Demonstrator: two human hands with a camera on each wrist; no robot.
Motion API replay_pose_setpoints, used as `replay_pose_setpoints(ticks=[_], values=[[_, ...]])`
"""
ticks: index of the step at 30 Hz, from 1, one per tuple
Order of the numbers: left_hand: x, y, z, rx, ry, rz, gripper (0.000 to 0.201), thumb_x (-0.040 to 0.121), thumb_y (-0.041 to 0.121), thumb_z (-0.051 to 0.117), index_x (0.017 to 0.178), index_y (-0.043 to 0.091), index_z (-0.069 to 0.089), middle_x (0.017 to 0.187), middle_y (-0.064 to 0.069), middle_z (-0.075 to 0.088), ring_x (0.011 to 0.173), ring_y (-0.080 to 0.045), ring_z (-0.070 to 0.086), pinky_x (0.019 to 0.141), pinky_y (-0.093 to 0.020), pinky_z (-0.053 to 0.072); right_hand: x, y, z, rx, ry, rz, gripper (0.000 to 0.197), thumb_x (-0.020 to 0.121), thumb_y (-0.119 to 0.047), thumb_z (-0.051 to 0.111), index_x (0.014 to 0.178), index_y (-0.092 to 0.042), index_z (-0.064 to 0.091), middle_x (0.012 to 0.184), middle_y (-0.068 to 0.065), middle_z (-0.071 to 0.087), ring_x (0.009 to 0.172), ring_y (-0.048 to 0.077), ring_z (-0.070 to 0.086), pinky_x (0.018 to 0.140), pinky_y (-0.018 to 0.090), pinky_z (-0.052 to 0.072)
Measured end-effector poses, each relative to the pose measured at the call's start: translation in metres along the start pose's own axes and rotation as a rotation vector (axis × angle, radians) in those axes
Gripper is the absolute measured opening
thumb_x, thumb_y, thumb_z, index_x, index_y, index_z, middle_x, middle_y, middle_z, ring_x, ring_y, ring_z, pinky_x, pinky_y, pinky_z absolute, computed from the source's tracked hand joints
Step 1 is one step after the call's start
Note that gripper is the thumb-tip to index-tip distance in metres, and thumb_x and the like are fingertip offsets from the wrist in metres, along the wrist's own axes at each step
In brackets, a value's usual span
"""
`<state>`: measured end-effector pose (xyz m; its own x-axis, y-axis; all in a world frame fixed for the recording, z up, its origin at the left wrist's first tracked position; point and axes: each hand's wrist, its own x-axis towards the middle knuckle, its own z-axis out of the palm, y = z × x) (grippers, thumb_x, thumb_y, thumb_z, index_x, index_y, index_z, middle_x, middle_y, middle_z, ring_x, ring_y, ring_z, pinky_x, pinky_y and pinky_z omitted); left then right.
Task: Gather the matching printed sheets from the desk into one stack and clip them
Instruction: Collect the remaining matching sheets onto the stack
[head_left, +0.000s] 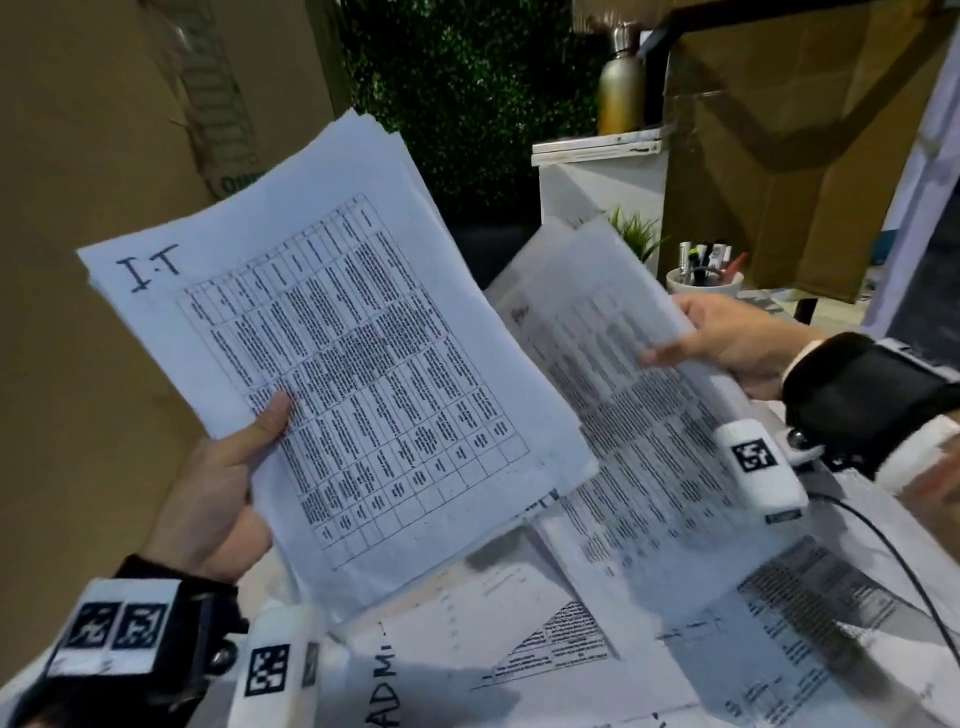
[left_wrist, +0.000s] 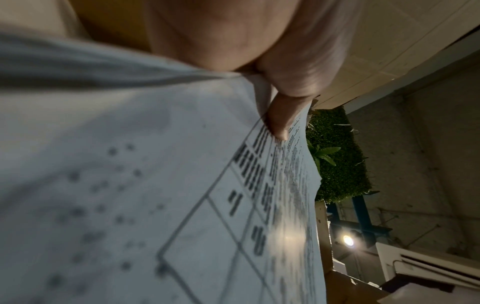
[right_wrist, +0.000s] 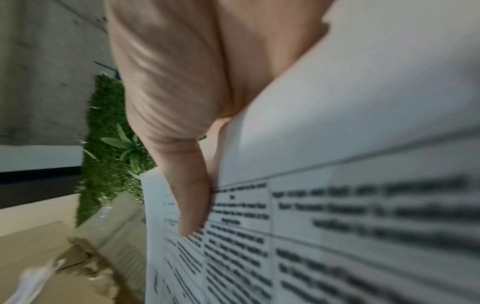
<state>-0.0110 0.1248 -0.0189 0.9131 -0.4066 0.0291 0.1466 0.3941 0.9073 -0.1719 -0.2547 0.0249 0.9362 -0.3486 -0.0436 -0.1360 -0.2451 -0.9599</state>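
My left hand (head_left: 236, 467) holds up a stack of printed sheets (head_left: 337, 364) with "I.T" handwritten at its top corner and a table of text; the thumb (left_wrist: 281, 121) lies on the front of the stack (left_wrist: 182, 205). To the right, my right hand (head_left: 727, 343) pinches the edge of a second sheet with a printed table (head_left: 613, 374), lifted above the desk; its thumb (right_wrist: 192, 201) presses on that sheet (right_wrist: 337, 205). Both bundles are tilted and apart from each other. No clip is in view.
More printed sheets (head_left: 571, 639) cover the desk, one marked "ADM" (head_left: 387, 686). A white cup of pens (head_left: 704, 280) and a small plant (head_left: 636, 231) stand at the back. A metal bottle (head_left: 621, 83) stands on a white cabinet (head_left: 597, 171). A black cable (head_left: 893, 561) crosses the right side.
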Motion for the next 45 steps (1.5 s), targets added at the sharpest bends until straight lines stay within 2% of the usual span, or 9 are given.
replay_pose_setpoints(ticks=[7, 13, 19, 22, 27, 32, 34, 39, 45], values=[[-0.008, -0.012, 0.039, -0.063, -0.269, -0.158, 0.087, 0.055, 0.028, 0.097, 0.133, 0.005, 0.067, 0.136, -0.021, 0.067, 0.117, -0.037, 0.070, 0.079, -0.047, 0.063, -0.010, -0.048, 0.036, 0.299, -0.046, -0.259, 0.062, 0.064, -0.004, 0.075, 0.124, -0.008, 0.060, 0.123, 0.018, 0.068, 0.108, 0.038, 0.067, 0.089, 0.055, 0.055], [-0.002, -0.010, 0.050, -0.021, -0.218, 0.002, 0.088, 0.071, 0.035, 0.089, 0.145, 0.005, 0.054, 0.146, -0.021, 0.059, 0.129, -0.036, 0.062, 0.093, -0.050, 0.058, -0.015, -0.065, 0.059, 0.453, 0.032, -0.336, 0.043, 0.096, -0.024, 0.057, 0.134, -0.005, 0.054, 0.114, 0.015, 0.071, 0.093, 0.027, 0.073, 0.081, 0.043, 0.061], [-0.008, 0.019, 0.050, 0.148, -0.033, 0.450, 0.070, 0.065, 0.046, 0.092, 0.112, 0.004, 0.062, 0.119, -0.023, 0.065, 0.115, -0.037, 0.062, 0.104, -0.069, 0.044, -0.025, -0.068, 0.074, 0.176, -0.006, -0.426, 0.052, 0.074, -0.021, 0.075, 0.121, -0.006, 0.062, 0.114, 0.006, 0.075, 0.104, 0.019, 0.072, 0.085, 0.031, 0.059], [-0.015, 0.015, 0.048, 0.273, 0.033, 0.653, 0.066, 0.079, 0.032, 0.086, 0.126, -0.002, 0.055, 0.122, -0.010, 0.069, 0.118, -0.025, 0.066, 0.101, -0.045, 0.055, -0.024, -0.057, 0.085, 0.179, -0.017, -0.430, 0.043, 0.074, -0.006, 0.077, 0.116, -0.010, 0.065, 0.108, 0.002, 0.076, 0.100, 0.016, 0.073, 0.083, 0.030, 0.059], [-0.028, -0.009, 0.029, 0.369, -0.100, 0.512, 0.062, 0.083, 0.019, 0.084, 0.136, 0.003, 0.057, 0.129, -0.009, 0.072, 0.120, -0.028, 0.068, 0.096, -0.040, 0.058, -0.021, -0.023, 0.110, 0.302, -0.111, -0.345, 0.050, 0.068, -0.013, 0.077, 0.117, -0.013, 0.064, 0.113, 0.005, 0.075, 0.105, 0.018, 0.071, 0.092, 0.035, 0.057], [-0.038, -0.029, 0.014, 0.464, -0.130, 0.297, 0.011, 0.071, 0.037, 0.088, 0.068, 0.035, 0.078, 0.067, 0.029, 0.073, 0.063, 0.013, 0.068, 0.066, -0.011, 0.055, -0.021, 0.004, 0.126, 0.179, -0.077, -0.320, 0.038, 0.070, -0.025, 0.077, 0.106, -0.018, 0.069, 0.109, 0.004, 0.075, 0.101, 0.014, 0.072, 0.086, 0.025, 0.057], [-0.038, -0.032, 0.018, 0.558, -0.119, 0.310, 0.060, 0.089, 0.000, 0.071, 0.044, 0.039, 0.064, 0.049, 0.033, 0.058, 0.047, 0.018, 0.055, 0.056, -0.001, 0.044, -0.022, 0.001, 0.130, 0.156, -0.073, -0.346, 0.035, 0.077, -0.027, 0.073, 0.111, -0.016, 0.069, 0.110, 0.002, 0.075, 0.101, 0.014, 0.072, 0.086, 0.023, 0.056], [-0.024, -0.008, 0.000, 0.516, 0.025, 0.361, 0.008, 0.090, 0.013, 0.070, 0.098, 0.010, 0.070, 0.055, 0.031, 0.067, 0.055, 0.016, 0.064, 0.053, 0.000, 0.045, -0.005, -0.007, 0.124, 0.214, -0.110, -0.113, 0.084, 0.071, -0.078, 0.041, 0.112, -0.010, 0.068, 0.080, 0.009, 0.070, 0.068, 0.019, 0.064, 0.067, 0.029, 0.054], [-0.015, 0.014, -0.028, 0.183, 0.166, 0.263, 0.033, 0.093, 0.005, 0.064, 0.126, 0.003, 0.065, 0.096, 0.003, 0.081, 0.084, -0.010, 0.078, 0.067, -0.022, 0.063, 0.001, 0.021, 0.119, -0.998, -0.309, 0.187, 0.063, 0.079, -0.052, 0.072, 0.121, -0.012, 0.048, 0.097, 0.006, 0.072, 0.060, 0.014, 0.057, 0.054, 0.028, 0.050]])
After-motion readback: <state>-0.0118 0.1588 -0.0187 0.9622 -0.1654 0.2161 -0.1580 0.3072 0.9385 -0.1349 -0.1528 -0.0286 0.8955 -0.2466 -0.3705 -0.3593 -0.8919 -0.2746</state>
